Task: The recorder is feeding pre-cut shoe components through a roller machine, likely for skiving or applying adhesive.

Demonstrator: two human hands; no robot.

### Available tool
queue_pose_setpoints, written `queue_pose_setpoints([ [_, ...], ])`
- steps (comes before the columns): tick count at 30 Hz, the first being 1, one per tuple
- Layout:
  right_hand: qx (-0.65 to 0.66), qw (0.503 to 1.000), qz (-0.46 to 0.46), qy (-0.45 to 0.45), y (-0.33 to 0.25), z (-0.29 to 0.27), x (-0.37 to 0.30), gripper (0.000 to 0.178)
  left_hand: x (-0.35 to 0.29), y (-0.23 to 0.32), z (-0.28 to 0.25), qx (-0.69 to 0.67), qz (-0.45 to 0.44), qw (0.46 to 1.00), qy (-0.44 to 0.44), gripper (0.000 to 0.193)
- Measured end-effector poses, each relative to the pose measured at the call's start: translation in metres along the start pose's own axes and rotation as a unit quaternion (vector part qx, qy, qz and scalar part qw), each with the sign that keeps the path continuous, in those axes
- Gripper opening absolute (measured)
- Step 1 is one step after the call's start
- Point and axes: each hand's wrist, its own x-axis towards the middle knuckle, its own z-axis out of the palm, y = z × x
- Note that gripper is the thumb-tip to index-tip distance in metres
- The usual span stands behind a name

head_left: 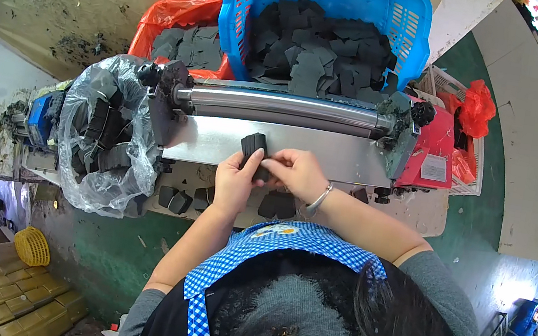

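Observation:
In front of me, over the metal plate [334, 156] of a roller machine, my left hand [234, 180] grips a small stack of thin black sheet pieces [254, 143], thumb along its near side. My right hand [299, 174] has its fingers pinched at the right, lower end of the same stack. What those fingertips press on is partly hidden. Beyond the plate runs a shiny steel roller [286, 107]. Small black bundles [174, 200] and a larger black block [277, 205] lie on the near table edge below my hands.
A blue plastic basket [419, 33] heaped with loose black pieces stands behind the roller. To its left is a red bag [166, 14] with more pieces. A clear plastic bag [69, 164] of black bundles stands left of the machine. A white crate [471, 173] with red bags is at right.

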Motion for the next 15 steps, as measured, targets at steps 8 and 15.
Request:
queue_pose_setpoints([
  [8,0.240,0.944,0.107,0.198,0.000,-0.049,0.023,0.030,-0.002,0.004,-0.009,0.031,0.010,0.999,0.016,0.016],
  [15,-0.100,0.987,-0.122,0.025,0.002,0.002,-0.003,0.020,0.005,-0.012,-0.008,-0.058,-0.007,0.998,-0.018,0.014],
])
